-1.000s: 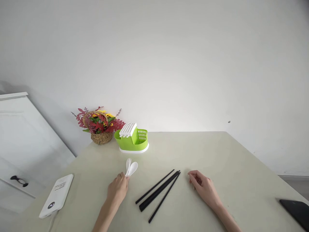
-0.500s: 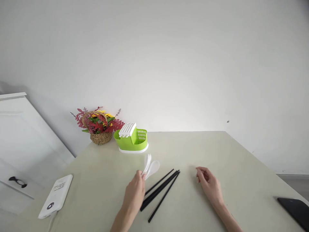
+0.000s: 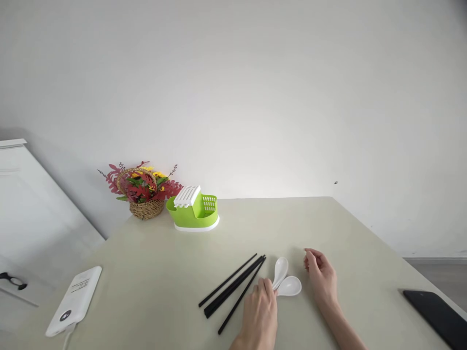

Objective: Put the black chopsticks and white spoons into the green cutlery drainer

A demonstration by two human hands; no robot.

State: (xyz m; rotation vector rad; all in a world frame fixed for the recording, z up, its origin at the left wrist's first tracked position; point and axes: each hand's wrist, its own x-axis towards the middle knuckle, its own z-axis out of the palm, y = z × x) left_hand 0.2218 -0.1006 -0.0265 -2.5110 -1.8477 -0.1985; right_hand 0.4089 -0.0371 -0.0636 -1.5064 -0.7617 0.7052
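Gripping white spoons point(image 3: 290, 286) by the handles in the left hand point(image 3: 260, 308), with fingers closed around the near ends. Showing two spoon bowls beyond the fingers, one aimed toward the wall point(image 3: 255, 97), one out to the right. Impossible to count the handles under the fingers, or to tell whether touching the table point(image 3: 310, 223) or just above it. Placed between black chopsticks point(image 3: 235, 287) to the left and the right hand point(image 3: 321, 274) to the right. Holding the right hand loosely curled, half open, with thumb near bent fingers and nothing visible in its grasp, near the spoons but apart from them.

Lying just beside the left hand, slanting away and fanned slightly: the chopsticks, with a thick bundle in the middle and a single stick along either side. Standing farther back on the left, upright: a green holder point(image 3: 193, 216) with a white slotted top, just beside a wicker basket point(image 3: 146, 210) of red and yellow flowers point(image 3: 146, 187). Lying near the left edge: a white power bank point(image 3: 75, 301) with a cable point(image 3: 67, 336). Lying well apart, far right: a black phone point(image 3: 438, 316). Standing beyond the table's left edge: a white cabinet point(image 3: 40, 233).
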